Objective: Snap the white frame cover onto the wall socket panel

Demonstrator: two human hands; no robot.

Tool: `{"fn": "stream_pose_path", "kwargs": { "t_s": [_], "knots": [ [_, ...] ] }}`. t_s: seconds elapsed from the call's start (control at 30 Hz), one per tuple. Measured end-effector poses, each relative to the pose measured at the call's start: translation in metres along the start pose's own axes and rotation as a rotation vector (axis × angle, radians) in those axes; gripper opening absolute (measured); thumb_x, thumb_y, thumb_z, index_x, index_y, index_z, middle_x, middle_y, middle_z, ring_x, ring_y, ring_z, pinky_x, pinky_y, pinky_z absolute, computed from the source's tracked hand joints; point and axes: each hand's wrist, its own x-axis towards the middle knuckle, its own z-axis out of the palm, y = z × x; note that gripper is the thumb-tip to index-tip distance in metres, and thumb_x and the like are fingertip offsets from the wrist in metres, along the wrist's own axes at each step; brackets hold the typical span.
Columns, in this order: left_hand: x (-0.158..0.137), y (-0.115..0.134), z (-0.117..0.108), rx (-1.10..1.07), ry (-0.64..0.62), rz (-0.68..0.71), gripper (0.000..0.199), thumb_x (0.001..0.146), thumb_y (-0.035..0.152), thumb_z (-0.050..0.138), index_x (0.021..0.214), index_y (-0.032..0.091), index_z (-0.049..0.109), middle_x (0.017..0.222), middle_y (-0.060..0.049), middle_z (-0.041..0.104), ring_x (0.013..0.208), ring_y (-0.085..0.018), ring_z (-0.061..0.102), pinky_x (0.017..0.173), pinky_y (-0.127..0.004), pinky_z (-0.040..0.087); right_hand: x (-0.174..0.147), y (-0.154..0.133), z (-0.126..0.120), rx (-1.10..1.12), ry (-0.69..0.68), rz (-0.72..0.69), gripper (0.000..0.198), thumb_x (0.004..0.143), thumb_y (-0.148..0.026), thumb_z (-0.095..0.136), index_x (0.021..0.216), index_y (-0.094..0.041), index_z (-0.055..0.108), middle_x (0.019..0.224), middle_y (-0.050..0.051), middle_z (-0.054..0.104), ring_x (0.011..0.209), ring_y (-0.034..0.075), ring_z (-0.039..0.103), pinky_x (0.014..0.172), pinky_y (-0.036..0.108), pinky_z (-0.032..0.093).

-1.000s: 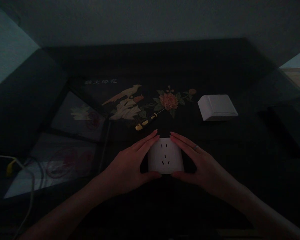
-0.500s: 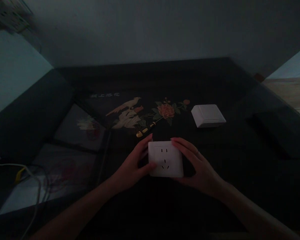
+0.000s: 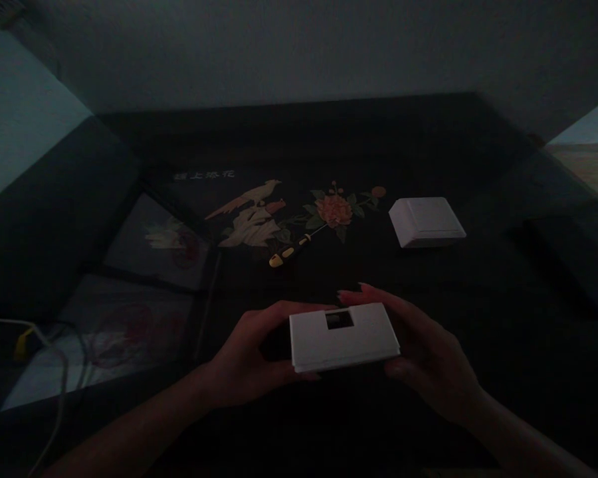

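Note:
Between my two hands is a white wall socket (image 3: 346, 345), tilted so that one side with a dark rectangular notch faces me. Its slotted front is turned out of sight. My left hand (image 3: 252, 348) grips the left end, fingers behind and thumb below. The right end is gripped by my right hand (image 3: 426, 352), its fingertips showing past the far edge. Beyond the hands a screwdriver (image 3: 290, 252) with a black and yellow handle lies on the dark table (image 3: 319, 425). A second white box-shaped piece (image 3: 427, 222) rests on the table at the right.
A bird-and-flower picture (image 3: 259, 209) decorates the tabletop. White and dark cables (image 3: 62, 372) with a yellow tag (image 3: 24, 343) run along the left. A dark flat object (image 3: 573, 265) lies at the right. The grey wall (image 3: 289, 53) stands behind the table.
My hands have tipped the socket: its slotted front faced me before, and now a notched side does. Both hands and the socket sit slightly lower and further right in view.

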Motion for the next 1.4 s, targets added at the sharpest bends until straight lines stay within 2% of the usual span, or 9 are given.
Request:
{"fn": "stream_pose_path", "kwargs": {
  "t_s": [0.13, 0.37, 0.5, 0.67, 0.83, 0.97, 1.07, 1.2, 1.4],
  "knots": [
    [0.001, -0.001, 0.001, 0.025, -0.055, 0.072, 0.052, 0.082, 0.037, 0.078, 0.13, 0.025, 0.061, 0.129, -0.01, 0.07, 0.115, -0.027, 0.069, 0.098, -0.038, 0.057, 0.002, -0.006, -0.004, -0.034, 0.029, -0.012, 0.048, 0.086, -0.052, 0.068, 0.132, -0.04, 0.058, 0.127, 0.001, 0.071, 0.113, 0.025, 0.069, 0.093, 0.034, 0.057],
    [-0.002, -0.005, 0.001, -0.055, -0.056, 0.055, 0.053, 0.08, 0.031, 0.081, 0.13, 0.027, 0.062, 0.129, -0.008, 0.07, 0.115, -0.027, 0.069, 0.097, -0.037, 0.056, 0.002, -0.009, -0.003, -0.072, 0.069, -0.036, 0.042, 0.087, -0.052, 0.068, 0.127, -0.041, 0.059, 0.115, -0.003, 0.074, 0.105, 0.018, 0.071, 0.087, 0.022, 0.057],
    [-0.002, -0.003, 0.008, -0.297, -0.008, -0.208, 0.053, 0.074, 0.037, 0.085, 0.121, 0.026, 0.065, 0.116, -0.005, 0.075, 0.107, -0.026, 0.071, 0.089, -0.032, 0.058, 0.003, -0.007, -0.003, 0.082, 0.035, 0.095, 0.042, 0.088, -0.049, 0.069, 0.128, -0.041, 0.059, 0.119, -0.003, 0.072, 0.106, 0.016, 0.07, 0.086, 0.022, 0.058],
    [0.004, -0.002, 0.013, -0.603, 0.104, -0.346, 0.061, 0.082, 0.043, 0.078, 0.134, 0.029, 0.051, 0.117, -0.005, 0.073, 0.104, -0.024, 0.071, 0.081, -0.03, 0.06, 0.004, -0.002, 0.002, 0.295, -0.048, 0.36, 0.09, 0.075, -0.042, 0.084, 0.149, -0.041, 0.033, 0.136, 0.004, 0.059, 0.12, 0.022, 0.063, 0.095, 0.035, 0.058],
    [0.005, -0.003, 0.011, -0.694, 0.009, -0.398, 0.095, 0.077, 0.034, 0.084, 0.151, 0.039, 0.024, 0.126, -0.005, 0.069, 0.113, -0.027, 0.068, 0.089, -0.035, 0.059, 0.008, 0.0, 0.001, 0.385, -0.017, 0.499, 0.077, 0.083, -0.034, 0.077, 0.147, -0.035, 0.034, 0.124, 0.006, 0.063, 0.108, 0.022, 0.068, 0.092, 0.041, 0.06],
    [0.005, -0.004, 0.013, -0.695, 0.003, -0.421, 0.091, 0.077, 0.024, 0.083, 0.148, 0.039, 0.027, 0.124, -0.006, 0.069, 0.111, -0.029, 0.07, 0.086, -0.038, 0.06, 0.009, -0.001, 0.001, 0.351, -0.015, 0.512, 0.076, 0.084, -0.035, 0.074, 0.148, -0.035, 0.033, 0.135, 0.009, 0.057, 0.111, 0.024, 0.067, 0.089, 0.044, 0.061],
    [0.004, -0.004, 0.014, -0.666, 0.053, -0.436, 0.088, 0.076, 0.024, 0.084, 0.145, 0.038, 0.031, 0.126, -0.007, 0.068, 0.11, -0.03, 0.07, 0.085, -0.039, 0.061, 0.007, 0.002, 0.004, 0.185, 0.003, 0.444, 0.085, 0.082, -0.038, 0.076, 0.151, -0.038, 0.028, 0.153, 0.011, 0.041, 0.125, 0.03, 0.059, 0.088, 0.047, 0.062],
    [0.004, -0.005, 0.015, -0.642, 0.076, -0.435, 0.091, 0.074, 0.028, 0.085, 0.146, 0.036, 0.029, 0.125, -0.008, 0.068, 0.106, -0.029, 0.071, 0.084, -0.039, 0.061, 0.005, 0.011, 0.007, -0.14, 0.007, 0.202, 0.118, 0.063, -0.037, 0.091, 0.154, -0.046, 0.017, 0.166, 0.005, 0.015, 0.149, 0.035, 0.026, 0.104, 0.05, 0.052],
    [0.0, -0.007, 0.021, -0.623, 0.05, -0.403, 0.099, 0.072, 0.037, 0.087, 0.149, 0.036, 0.025, 0.127, -0.009, 0.067, 0.11, -0.03, 0.069, 0.088, -0.041, 0.059, 0.006, 0.02, 0.006, -0.385, 0.0, 0.031, 0.125, 0.061, -0.031, 0.093, 0.153, -0.048, 0.011, 0.161, 0.006, 0.03, 0.146, 0.031, 0.034, 0.113, 0.052, 0.041]
  ]
}}
